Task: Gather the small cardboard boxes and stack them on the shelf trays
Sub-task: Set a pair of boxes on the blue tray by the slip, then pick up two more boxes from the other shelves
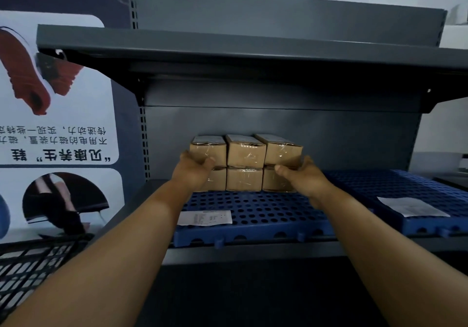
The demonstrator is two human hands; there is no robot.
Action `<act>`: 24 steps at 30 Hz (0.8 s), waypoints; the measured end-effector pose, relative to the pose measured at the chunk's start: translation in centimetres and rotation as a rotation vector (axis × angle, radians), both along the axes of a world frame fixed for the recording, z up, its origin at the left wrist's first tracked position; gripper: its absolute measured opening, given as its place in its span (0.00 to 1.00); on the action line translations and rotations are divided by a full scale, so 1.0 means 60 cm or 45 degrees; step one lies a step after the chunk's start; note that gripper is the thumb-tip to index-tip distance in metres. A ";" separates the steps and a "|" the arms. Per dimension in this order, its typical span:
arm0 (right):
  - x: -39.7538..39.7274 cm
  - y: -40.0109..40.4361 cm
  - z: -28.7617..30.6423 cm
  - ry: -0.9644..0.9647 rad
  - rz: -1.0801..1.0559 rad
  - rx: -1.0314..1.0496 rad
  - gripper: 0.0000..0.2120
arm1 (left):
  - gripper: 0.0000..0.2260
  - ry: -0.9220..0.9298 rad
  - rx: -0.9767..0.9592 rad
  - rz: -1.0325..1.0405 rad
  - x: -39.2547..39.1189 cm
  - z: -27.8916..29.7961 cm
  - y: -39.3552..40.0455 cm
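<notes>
Several small cardboard boxes [244, 163] stand in two layers, three wide, at the back of a blue perforated shelf tray [255, 215]. My left hand [193, 171] presses against the left side of the stack, with its thumb across the front of the top left box. On the stack's right side my right hand [301, 176] lies against the boxes, thumb pointing in along the seam between the two layers. Both hands squeeze the stack between them; the fingers behind the boxes are hidden.
A white paper label [205, 217] lies on the front of the tray. A second blue tray [405, 195] with a paper slip [411, 206] sits to the right. A dark shelf [228, 48] overhangs above. A poster [55, 114] and black wire basket [33, 268] are at left.
</notes>
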State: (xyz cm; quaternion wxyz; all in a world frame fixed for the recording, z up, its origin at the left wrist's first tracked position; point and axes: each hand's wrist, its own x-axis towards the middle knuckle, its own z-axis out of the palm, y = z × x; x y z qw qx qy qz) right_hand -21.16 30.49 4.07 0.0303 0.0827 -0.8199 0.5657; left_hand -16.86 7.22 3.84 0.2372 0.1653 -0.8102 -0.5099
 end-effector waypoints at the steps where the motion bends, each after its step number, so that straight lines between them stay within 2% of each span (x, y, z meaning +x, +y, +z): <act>1: 0.004 0.000 -0.001 -0.004 -0.019 0.000 0.37 | 0.30 0.006 -0.006 -0.002 0.003 0.000 0.002; 4: 0.013 0.003 -0.004 -0.011 -0.070 -0.019 0.46 | 0.29 0.010 -0.027 0.005 0.010 -0.001 0.005; 8: 0.025 0.011 -0.006 0.040 -0.116 -0.010 0.46 | 0.30 0.063 -0.044 0.063 0.029 -0.002 0.022; 12: 0.049 0.025 -0.011 0.117 -0.140 0.103 0.44 | 0.34 0.127 -0.291 0.131 0.074 0.003 0.079; 18: 0.139 0.097 -0.031 0.240 -0.171 0.366 0.38 | 0.32 0.101 -0.539 -0.182 0.128 -0.004 0.219; 24: 0.246 0.232 -0.085 0.127 -0.312 0.516 0.35 | 0.29 0.017 -0.555 -0.461 0.186 -0.059 0.377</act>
